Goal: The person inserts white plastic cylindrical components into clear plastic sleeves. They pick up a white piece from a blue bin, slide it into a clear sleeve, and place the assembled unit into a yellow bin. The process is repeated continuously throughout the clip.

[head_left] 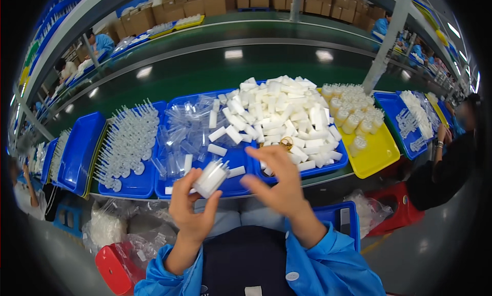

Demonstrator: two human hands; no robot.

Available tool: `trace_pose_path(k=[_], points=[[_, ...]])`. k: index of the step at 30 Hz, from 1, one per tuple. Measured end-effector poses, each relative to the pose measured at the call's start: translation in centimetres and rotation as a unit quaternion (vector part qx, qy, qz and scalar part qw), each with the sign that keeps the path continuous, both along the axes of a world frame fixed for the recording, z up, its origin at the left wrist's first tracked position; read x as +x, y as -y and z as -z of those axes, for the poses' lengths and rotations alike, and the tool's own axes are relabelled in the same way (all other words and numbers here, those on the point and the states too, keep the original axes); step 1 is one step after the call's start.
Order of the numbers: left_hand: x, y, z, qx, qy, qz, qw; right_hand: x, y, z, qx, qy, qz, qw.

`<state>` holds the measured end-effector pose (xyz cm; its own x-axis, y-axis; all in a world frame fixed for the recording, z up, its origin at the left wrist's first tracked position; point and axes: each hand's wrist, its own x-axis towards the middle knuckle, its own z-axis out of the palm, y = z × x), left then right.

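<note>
My left hand (192, 206) grips a clear plastic cylinder (211, 178) with white material inside and thin prongs at its upper end. It is tilted, with the thumb and fingers around its sides. To its right, my right hand (279, 186) is raised with the fingers apart and nothing between them; it is slightly blurred. Beyond the hands, a heap of white foam-like blocks (287, 106) fills one blue tray. Beside it, clear plastic sleeves (187, 122) and a few loose white blocks lie in another blue tray (237, 159).
At left, a blue tray (138, 190) carries white parts with thin stems (128, 137). Right of the heap, a yellow tray (376, 157) bears filled clear cylinders (353, 111). A green conveyor (189, 63) runs behind. Red stools (110, 268) and a seated co-worker (446, 163) are nearby.
</note>
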<state>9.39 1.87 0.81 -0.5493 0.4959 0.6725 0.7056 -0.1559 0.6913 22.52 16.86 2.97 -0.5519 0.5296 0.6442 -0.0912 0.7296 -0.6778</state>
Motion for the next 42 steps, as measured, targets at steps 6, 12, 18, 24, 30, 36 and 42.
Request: trace_pose_path(k=[6,12,18,24,30,36,42], points=[[-0.4,-1.0,0.3,0.029,0.064,0.062,0.996,3.0,-9.7,2.1,0.112,0.155,0.247,0.950],[-0.2,-0.8,0.4,0.022,0.131,0.117,0.984,2.6,-13.1,2.9,0.119,0.085,0.248,0.958],[-1.2,-0.4,-0.6,0.058,0.354,0.243,0.901,2.3,-11.3,0.9,-0.218,-0.016,0.101,0.970],[-2.3,-0.7,-0.5,0.131,0.563,0.400,0.711,-0.2,-6.3,-2.1,-0.542,-0.047,-0.147,0.826],[-4.5,0.5,-0.5,0.119,0.558,0.328,0.753,-3.6,-4.6,-2.3,-0.532,-0.067,-0.210,0.817],[-8.6,1.5,-0.1,0.169,0.543,0.340,0.749,-8.1,-4.1,-2.1,-0.551,-0.064,-0.193,0.810],[-10.6,2.4,-0.1,0.117,0.576,0.364,0.723,-9.0,-3.6,-1.4,-0.664,-0.076,-0.229,0.708]])
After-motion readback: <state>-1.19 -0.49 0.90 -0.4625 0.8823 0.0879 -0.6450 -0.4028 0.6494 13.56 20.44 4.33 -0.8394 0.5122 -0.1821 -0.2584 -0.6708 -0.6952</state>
